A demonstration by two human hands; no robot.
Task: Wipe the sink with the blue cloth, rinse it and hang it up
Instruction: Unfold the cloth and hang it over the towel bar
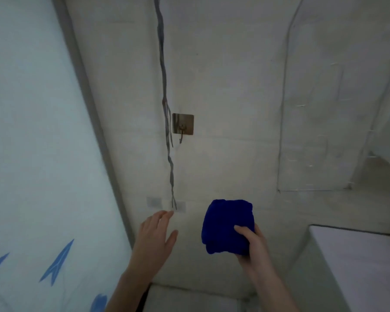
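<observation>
Though likely at the hanging stage, held as a tight wad and not yet spread: cloth (226, 224) below and right of the hook (182, 129), well apart from it, gripped from beneath by the right hand (249, 242) with fingers curled round and thumb pressed on the near face. Left hand (154, 237) below and slightly left of the hook, flat and spread, holding nothing, fingertips near the wall (234, 86).

To hang well: loosen the wad first, then pinch out one corner or a loop with the free left hand; loop or none, cannot tell. Raise up and leftward to the hook, keep the fabric taut between both hands, slip over the upturned tip from above, then ease down until caught. Let go slowly, one hand at a time, and watch for sliding off, the hook looking small and shallow. Wet or wrung out, cannot tell; no sink in view.

Mind the cord (166, 113) just left of the hook, dangling past and well below; approach from the right side to avoid snagging. Bare wall right of and above the hook, so best room there. Pale pane (32, 154) with a slanted frame far left of the hook, out of the way. White ledge (358, 255) low and far right of the hook, near the right forearm; lift clear before swinging across
</observation>
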